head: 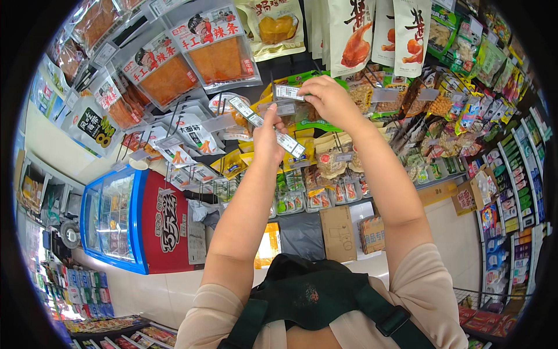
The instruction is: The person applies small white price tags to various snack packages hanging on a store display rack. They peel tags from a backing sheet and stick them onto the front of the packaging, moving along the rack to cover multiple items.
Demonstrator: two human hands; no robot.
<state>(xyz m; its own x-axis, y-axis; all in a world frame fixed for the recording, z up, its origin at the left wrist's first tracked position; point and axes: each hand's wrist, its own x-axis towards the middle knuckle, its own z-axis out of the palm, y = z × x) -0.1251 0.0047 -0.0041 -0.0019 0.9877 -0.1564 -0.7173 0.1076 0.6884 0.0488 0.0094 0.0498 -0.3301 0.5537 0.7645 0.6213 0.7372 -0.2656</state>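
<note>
My left hand [268,137] grips a long strip of printed paper price labels [289,145], which sticks out slantwise on both sides of the fingers. To its upper right, my right hand [330,101] pinches the right end of a single price label [287,92]. That label lies at the front of a hook on the rack; whether it sits inside a holder I cannot tell. Just below it is a clear plastic tag holder [283,109] with a label in it. Green and yellow snack bags [316,123] hang behind and below my right hand, partly hidden by it.
Large flat packs of orange-brown snacks [218,56] hang at upper left, and white pouches [351,39] at top right. Metal hooks with tag holders [390,95] jut out around my hands. A blue-and-red chest freezer [152,222] stands left. Cardboard boxes [338,233] sit below the rack.
</note>
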